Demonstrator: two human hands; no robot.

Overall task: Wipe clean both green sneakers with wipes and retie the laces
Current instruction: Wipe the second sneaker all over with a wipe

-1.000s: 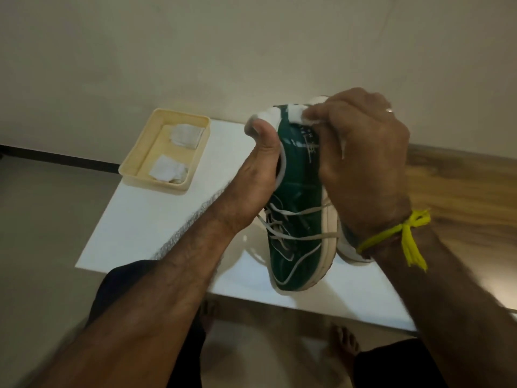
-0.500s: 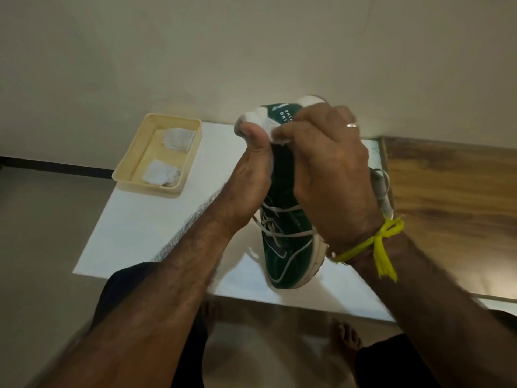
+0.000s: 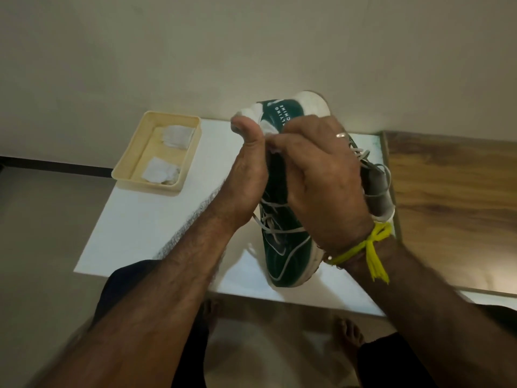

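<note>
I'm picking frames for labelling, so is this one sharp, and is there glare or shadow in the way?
Head view: the sneaker and both hands are fairly sharp, the forearms at the bottom soft; dim, warm light; a bright sheen on the white table beside the toe; wide-angle bending at the edges.

Both forearms are stretched forward and the hands are brought together. The left hand [image 3: 246, 175] is curled in a grip, thumb raised upright. The right hand [image 3: 321, 175] is bent over beside it, fingers curled inward, knuckles up, a ring worn on one finger.
</note>
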